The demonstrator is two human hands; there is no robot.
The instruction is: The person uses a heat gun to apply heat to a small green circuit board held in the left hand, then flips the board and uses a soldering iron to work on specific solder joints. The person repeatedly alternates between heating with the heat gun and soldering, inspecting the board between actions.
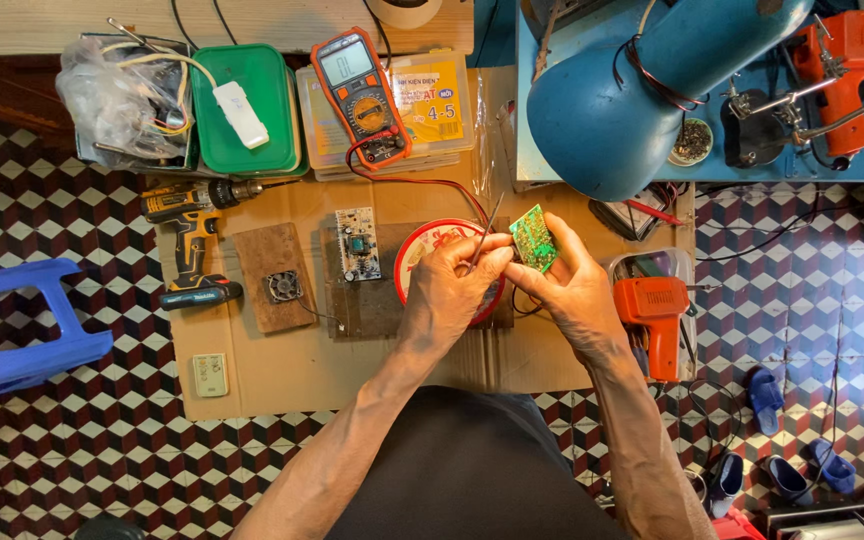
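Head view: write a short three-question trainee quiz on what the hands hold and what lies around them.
1. True or false: the right hand holds the green circuit board.
2. What does the left hand pinch?
A. a thin metal tool
B. a screwdriver with a red handle
C. a roll of tape
3. Fill in: the orange multimeter lies on a clear plastic ____.

Key
1. True; its fingers hold the board by the edges, raised over the cardboard sheet.
2. A; its tip points up beside the board.
3. Box; the meter's red lead trails down from it.
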